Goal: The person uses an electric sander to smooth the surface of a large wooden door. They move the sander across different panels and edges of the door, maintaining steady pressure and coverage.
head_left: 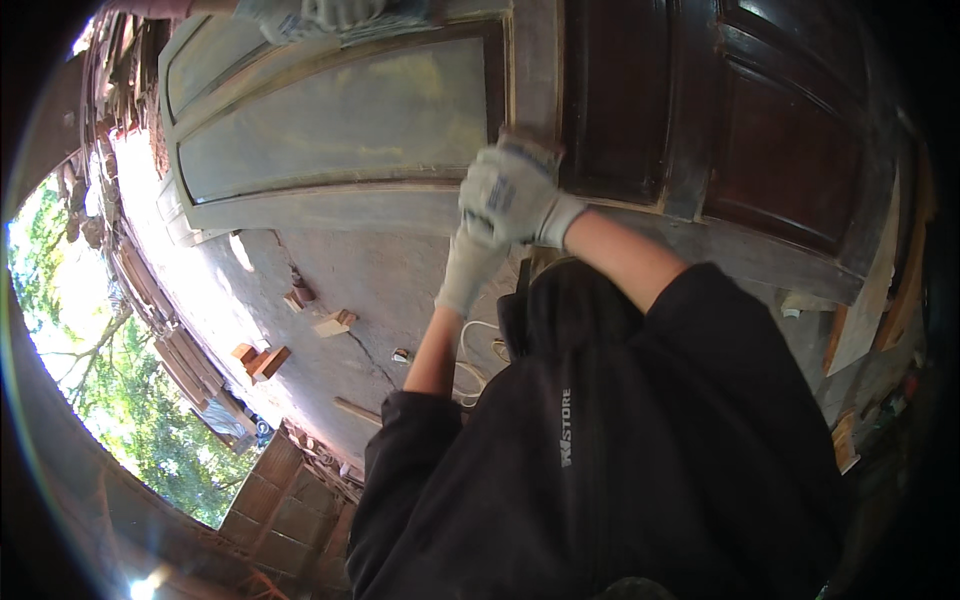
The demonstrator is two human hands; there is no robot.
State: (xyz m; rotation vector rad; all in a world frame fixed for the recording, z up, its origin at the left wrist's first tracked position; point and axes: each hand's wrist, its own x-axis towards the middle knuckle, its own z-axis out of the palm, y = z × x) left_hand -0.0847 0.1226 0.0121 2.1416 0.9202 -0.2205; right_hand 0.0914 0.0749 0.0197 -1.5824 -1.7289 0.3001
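A grey floor [390, 265] runs under the work, open along the left, with a cracked line across it. Nearest are the person's black sleeves, the forearms reaching out to two gloved hands stacked together. The right hand [515, 190] is on top, its fingers bent closed over a blurred brownish block [533, 148]; the left hand [478, 238] is largely covered by it, so I cannot tell how far open it is or what it holds. Both are over the near side of a panelled wooden door [330, 130], around mid-length, where a pale upright meets the near rail. The door's left panels are dull grey, the right ones dark and glossy. Past its near edge on the left lie a pale cord [468, 372] and scattered wood blocks [262, 361] — room between them; boards [865, 290] crowd the right end. At the far left edge is a co-worker's gloved hand [343, 10] — with stacked timber and bright trees [150, 440] beyond the left side.
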